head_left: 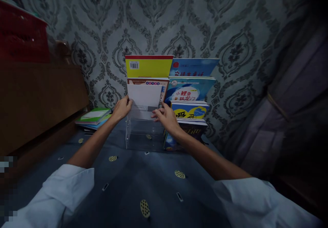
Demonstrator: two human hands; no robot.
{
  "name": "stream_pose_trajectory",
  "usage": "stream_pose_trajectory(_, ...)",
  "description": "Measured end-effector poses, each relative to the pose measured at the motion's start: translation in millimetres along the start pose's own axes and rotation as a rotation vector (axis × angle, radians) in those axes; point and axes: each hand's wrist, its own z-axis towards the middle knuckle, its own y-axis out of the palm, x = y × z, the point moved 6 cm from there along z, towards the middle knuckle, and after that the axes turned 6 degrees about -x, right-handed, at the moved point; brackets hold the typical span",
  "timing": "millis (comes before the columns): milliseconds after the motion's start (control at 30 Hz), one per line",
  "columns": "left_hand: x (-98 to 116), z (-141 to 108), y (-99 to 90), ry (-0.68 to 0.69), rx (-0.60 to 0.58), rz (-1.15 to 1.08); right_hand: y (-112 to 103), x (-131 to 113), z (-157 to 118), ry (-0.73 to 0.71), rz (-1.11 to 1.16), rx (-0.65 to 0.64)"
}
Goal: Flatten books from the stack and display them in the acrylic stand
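Observation:
A plain white book (143, 96) stands in the third tier of a clear acrylic stepped rack (138, 142). My left hand (123, 107) is closed on its left edge, thumb toward the front. At its lower right corner, my right hand (167, 118) has its fingers bent and apart, the tips against or just before the cover and rack. Behind the white book stand a brown-bordered book (164, 84) and a yellow book with a red top edge (148, 67). The lowest left tier shows bare clear plastic.
To the right, the rack's tiers hold blue books (194, 65), a yellow-and-blue book (189, 110) and dark books (192, 130). More books (94, 115) lie stacked at left beside a wooden headboard (38, 101). A tied curtain (276, 118) hangs at right. Patterned blue cloth (123, 187) lies below.

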Motion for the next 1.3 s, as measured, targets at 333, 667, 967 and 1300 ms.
stream_pose_trajectory(333,-0.8,-9.4,-1.6,0.019,-0.001,0.011,5.6,2.0,-9.9,0.016,0.057,-0.006)
stream_pose_trajectory(667,-5.4,-15.9,0.5,0.08,0.004,-0.094,12.7,12.8,-22.5,0.005,0.041,-0.044)
stream_pose_trajectory(967,-22.6,-27.8,9.8,0.183,0.1,-0.224,40.9,29.5,-69.7,-0.026,0.006,-0.187)
stream_pose_trajectory(1300,-160.1,-81.4,27.3,-0.225,-0.007,0.256,87.8,85.5,-175.7,0.17,0.004,-0.451)
